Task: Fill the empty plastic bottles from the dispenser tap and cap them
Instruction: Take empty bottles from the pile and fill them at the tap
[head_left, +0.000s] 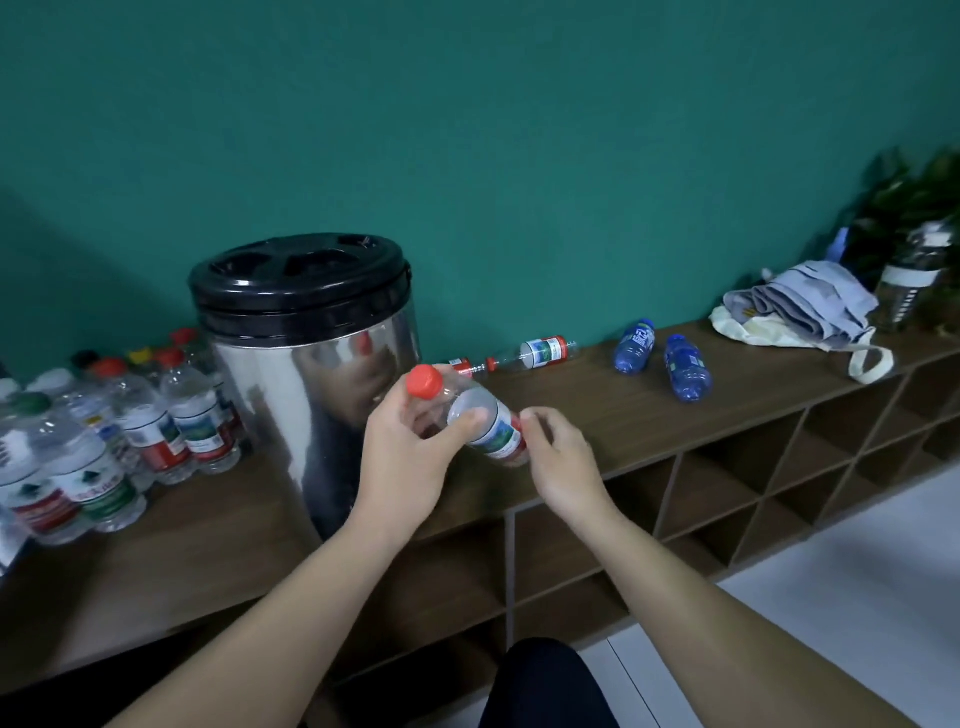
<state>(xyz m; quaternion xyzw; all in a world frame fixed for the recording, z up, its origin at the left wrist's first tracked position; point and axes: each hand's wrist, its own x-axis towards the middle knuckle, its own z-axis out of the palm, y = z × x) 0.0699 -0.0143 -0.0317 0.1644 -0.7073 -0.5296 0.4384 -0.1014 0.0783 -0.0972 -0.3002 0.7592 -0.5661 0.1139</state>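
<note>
Held thing: a clear plastic bottle with a red screw cap and a green-and-red label (480, 415), carried in the air in front of the shiny steel dispenser drum with a black lid (306, 353), above the front edge of the dark wooden surface (649, 405).
Left grip: the left hand (410, 452) wraps the bottle's upper body, thumb across the clear shoulder, fingers curled behind; a firm hold on the bottle.
Right grip: the right hand (556, 457) sits at the bottle's base end, fingers loosely curled, fingertip near or touching the label's red edge; I cannot tell whether it really pinches the bottle or only steadies it.
Long axis: tilted, running from upper left to lower right across the view.
Pointing: the cap (425, 381) points up and left, toward the drum; the base points down and right, toward the right hand.
Cap from the grips: it stands just above the left hand's thumb side, clear of both hands; the left hand is much nearer, the right hand lies at the far end of the bottle.
Judgement: the bottle looks empty and capped, so the cap probably has to come off next; the right hand would need to travel up the axis to reach it.
Tap: not visible here, hidden behind the hands or the drum's front.
Left of the drum: a cluster of upright capped bottles (156, 426).
Right of the drum: a clear bottle (535, 353) and two blue bottles (660, 358) lying on their sides.
</note>
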